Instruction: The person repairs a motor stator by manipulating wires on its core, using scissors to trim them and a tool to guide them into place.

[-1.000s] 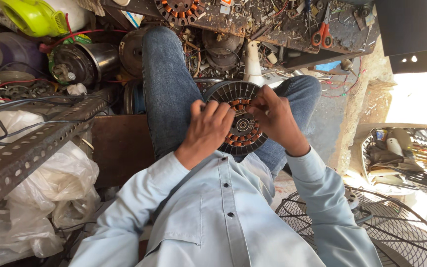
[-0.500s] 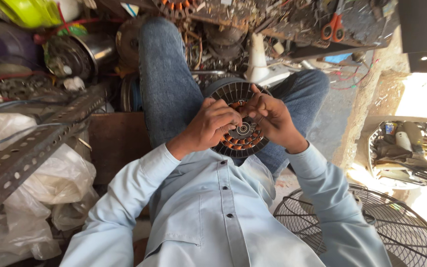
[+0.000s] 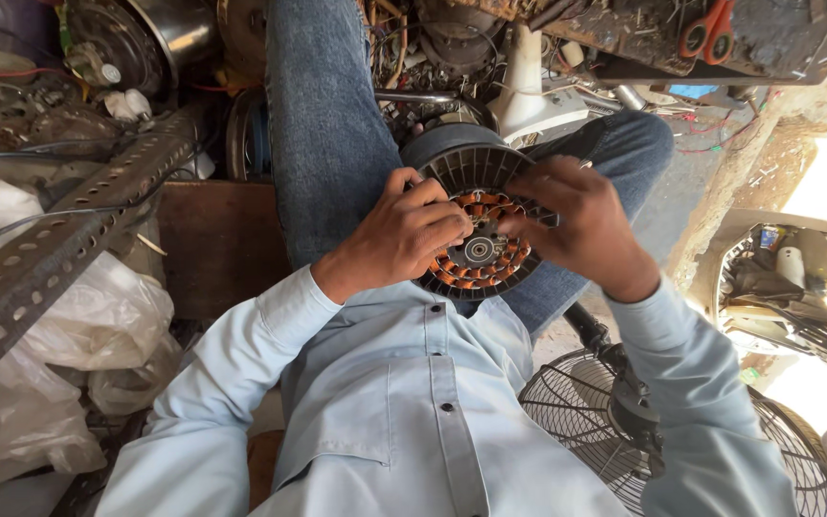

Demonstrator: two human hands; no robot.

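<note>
A round fan motor (image 3: 479,251) with copper-orange coils in a dark ribbed housing rests on my lap, between my knees in blue jeans. My left hand (image 3: 404,235) grips its left rim, fingers curled over the coils. My right hand (image 3: 576,225) covers its upper right edge, fingertips pinching at the coils near the centre bearing. What the fingertips pinch is hidden. Light blue shirt sleeves run down to both wrists.
A perforated metal angle bar (image 3: 59,239) crosses the left side above white plastic bags (image 3: 69,325). A wire fan guard (image 3: 614,431) lies at lower right. Motor parts, a steel pot (image 3: 160,38) and orange-handled scissors (image 3: 705,33) clutter the far side.
The view has shifted closer and downward. My hands have closed further over the motor, the right hand sliding over its upper right edge; the motor stays on my lap.
</note>
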